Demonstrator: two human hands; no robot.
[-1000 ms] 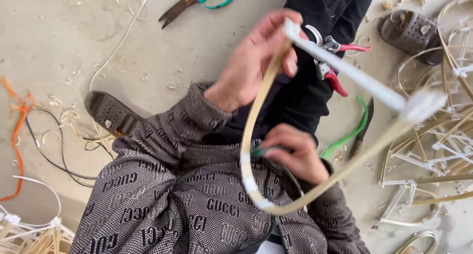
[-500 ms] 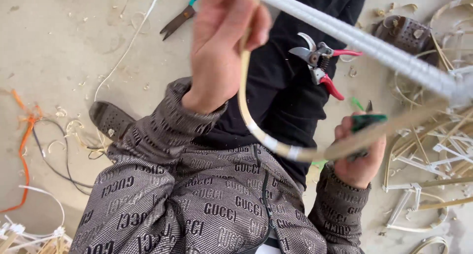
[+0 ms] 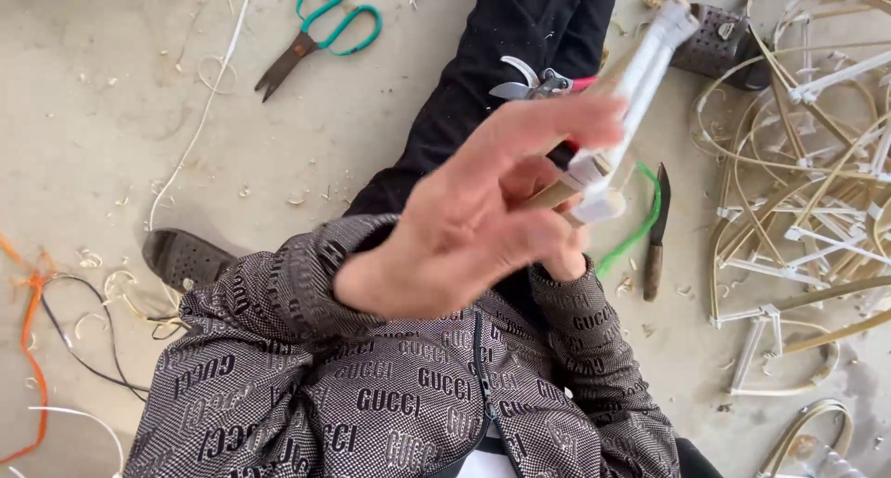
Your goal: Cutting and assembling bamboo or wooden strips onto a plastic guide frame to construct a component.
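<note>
Left hand (image 3: 473, 213): raised close to the camera, blurred, fingers spread wide, gripping nothing that can be made out. Right hand (image 3: 561, 255): mostly hidden behind the left; grip state cannot be determined. White-taped cane frame piece (image 3: 640, 79): runs from the hands toward 1 o'clock. Pruning shears (image 3: 538, 85): at 12 o'clock, resting on the black trouser leg (image 3: 520, 51). Knife (image 3: 657, 227): at 3 o'clock on the floor.

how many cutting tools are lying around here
3: green-handled scissors on the floor at top left, red-handled pruning shears on the person's black trouser leg, a knife on the floor right of the hands. Others may be hidden.
</note>
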